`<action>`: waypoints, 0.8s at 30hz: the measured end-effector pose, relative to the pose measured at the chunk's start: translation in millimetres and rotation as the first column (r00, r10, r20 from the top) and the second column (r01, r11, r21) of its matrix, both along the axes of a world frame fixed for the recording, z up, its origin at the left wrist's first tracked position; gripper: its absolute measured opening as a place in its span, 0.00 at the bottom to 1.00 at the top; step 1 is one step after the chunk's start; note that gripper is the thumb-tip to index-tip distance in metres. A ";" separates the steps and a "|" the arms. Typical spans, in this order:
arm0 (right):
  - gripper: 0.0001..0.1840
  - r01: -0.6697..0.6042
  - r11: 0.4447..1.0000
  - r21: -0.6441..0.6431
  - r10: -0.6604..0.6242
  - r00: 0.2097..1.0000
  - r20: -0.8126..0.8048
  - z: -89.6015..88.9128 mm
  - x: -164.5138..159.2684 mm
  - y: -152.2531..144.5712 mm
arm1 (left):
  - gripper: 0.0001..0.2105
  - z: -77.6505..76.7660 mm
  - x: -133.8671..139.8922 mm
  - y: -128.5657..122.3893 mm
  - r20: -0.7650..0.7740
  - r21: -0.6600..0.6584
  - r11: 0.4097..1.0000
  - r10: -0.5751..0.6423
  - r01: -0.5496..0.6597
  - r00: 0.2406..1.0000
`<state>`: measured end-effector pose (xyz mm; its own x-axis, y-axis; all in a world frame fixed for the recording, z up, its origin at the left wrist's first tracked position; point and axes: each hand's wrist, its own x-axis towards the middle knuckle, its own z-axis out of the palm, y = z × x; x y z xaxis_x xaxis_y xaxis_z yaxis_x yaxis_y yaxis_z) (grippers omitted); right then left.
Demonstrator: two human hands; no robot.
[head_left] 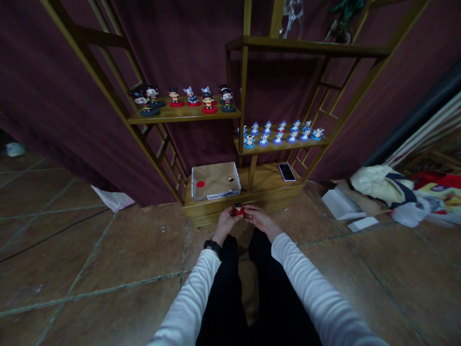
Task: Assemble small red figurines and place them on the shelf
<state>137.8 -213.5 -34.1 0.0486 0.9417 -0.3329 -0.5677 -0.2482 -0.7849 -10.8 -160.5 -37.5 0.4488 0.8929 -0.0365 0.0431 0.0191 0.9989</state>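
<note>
Between my two hands is a small figurine with black hair and a red base. My left hand, with a dark watch at the wrist, grips it from the left. On the other side, the fingers of my right hand close on its red base. Just beyond my hands, on the low cabinet, lies an open shallow box. Inside it are a red disc and a small dark-and-light piece too small to make out.
A wooden shelf unit carries several red- and black-based figurines at left and several blue-and-white ones at right. A phone lies on the cabinet. White cartons and bags are on the right floor; a cable runs left.
</note>
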 end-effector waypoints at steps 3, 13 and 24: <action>0.14 -0.016 1.000 0.019 0.016 1.000 0.018 -1.4 -0.4 -0.2 | 0.13 4.6 1.1 -2.6 -0.153 0.103 0.994 0.040 -0.024 0.987; 0.13 0.073 0.997 -0.027 -0.071 0.995 0.072 -9.6 0.2 4.8 | 0.13 14.7 6.1 -23.2 -0.501 0.487 0.869 0.191 0.092 0.844; 0.13 0.050 0.999 0.002 -0.050 0.994 0.101 -17.8 5.3 5.7 | 0.14 27.9 5.7 -39.6 -0.741 0.577 0.726 0.274 0.374 0.613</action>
<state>143.2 -207.8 -51.9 0.1295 0.9370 -0.3245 -0.4970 -0.2219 -0.8389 -5.1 -200.1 -9.6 0.5836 0.7940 0.1702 0.7288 -0.6046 0.3215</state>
